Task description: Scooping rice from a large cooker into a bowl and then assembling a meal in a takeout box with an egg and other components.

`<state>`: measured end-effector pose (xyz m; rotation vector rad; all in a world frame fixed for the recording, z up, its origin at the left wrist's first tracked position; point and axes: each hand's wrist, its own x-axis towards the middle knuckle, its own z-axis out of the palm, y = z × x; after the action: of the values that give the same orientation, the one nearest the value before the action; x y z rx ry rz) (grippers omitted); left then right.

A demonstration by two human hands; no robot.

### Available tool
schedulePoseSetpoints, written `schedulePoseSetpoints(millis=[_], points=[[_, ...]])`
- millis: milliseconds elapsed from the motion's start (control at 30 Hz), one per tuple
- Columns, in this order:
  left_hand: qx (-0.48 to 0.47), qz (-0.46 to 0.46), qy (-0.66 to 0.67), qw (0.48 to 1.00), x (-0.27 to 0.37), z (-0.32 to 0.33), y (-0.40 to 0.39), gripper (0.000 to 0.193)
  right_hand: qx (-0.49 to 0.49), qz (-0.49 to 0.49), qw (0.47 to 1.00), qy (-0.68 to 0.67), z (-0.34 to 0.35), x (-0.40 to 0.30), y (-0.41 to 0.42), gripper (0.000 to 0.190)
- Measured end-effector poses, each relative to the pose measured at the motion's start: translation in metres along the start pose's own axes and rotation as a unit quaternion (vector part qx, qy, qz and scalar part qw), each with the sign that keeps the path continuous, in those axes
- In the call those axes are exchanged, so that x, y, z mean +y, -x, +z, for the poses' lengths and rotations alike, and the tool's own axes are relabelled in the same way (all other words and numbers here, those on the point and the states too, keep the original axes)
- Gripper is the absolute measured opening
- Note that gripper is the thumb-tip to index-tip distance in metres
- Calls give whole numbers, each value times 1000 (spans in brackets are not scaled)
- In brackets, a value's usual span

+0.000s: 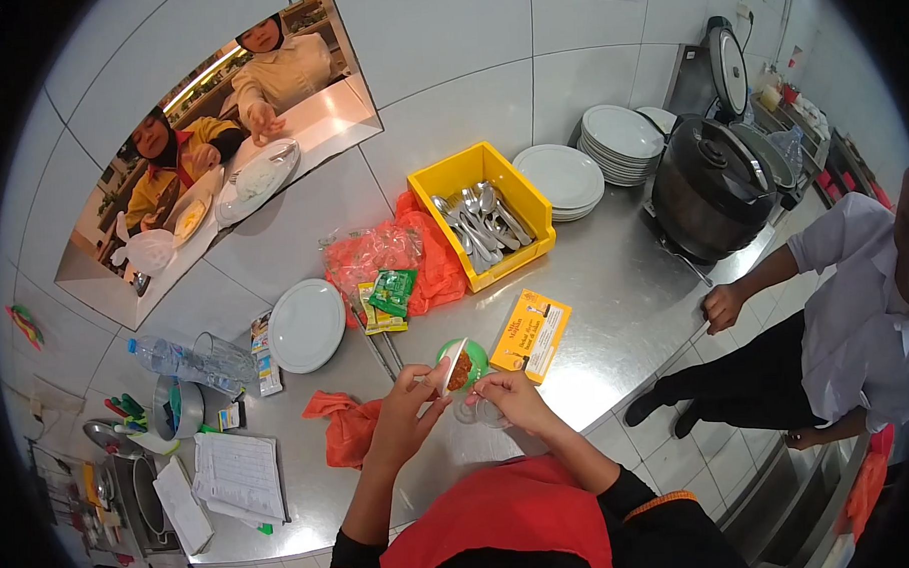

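Observation:
My left hand grips a small white dish by its rim, tilted on its side. Chunky red-brown sauce shows in the tilted dish. Close to it, my right hand pinches a small clear plastic cup, below and right of the sauce. A second clear round shape beside that cup is too small to tell. A green round item shows just behind the dish; its kind is partly hidden. Both hands are above the front part of the stainless-steel table.
Beyond my hands are a yellow cutlery bin, an orange box, metal tongs and seasoning packets. An orange cloth lies left. Plates and a black rice cooker stand back right. A co-worker stands at the right.

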<state>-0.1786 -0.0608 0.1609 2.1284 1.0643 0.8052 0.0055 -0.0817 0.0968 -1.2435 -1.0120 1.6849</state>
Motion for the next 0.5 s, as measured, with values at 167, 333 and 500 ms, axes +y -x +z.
schedulePoseSetpoints(millis=[167, 333, 500], points=[[-11, 0, -21, 1000, 6, -11, -1, 52, -2, 3, 1000, -8, 5, -6, 0, 22], [-6, 26, -60, 998, 9, -17, -1, 51, 0, 7, 1000, -12, 8, -10, -1, 23], [8, 16, -47, 999, 14, -20, -3, 53, 4, 6, 1000, 3, 11, -14, -1, 24]])
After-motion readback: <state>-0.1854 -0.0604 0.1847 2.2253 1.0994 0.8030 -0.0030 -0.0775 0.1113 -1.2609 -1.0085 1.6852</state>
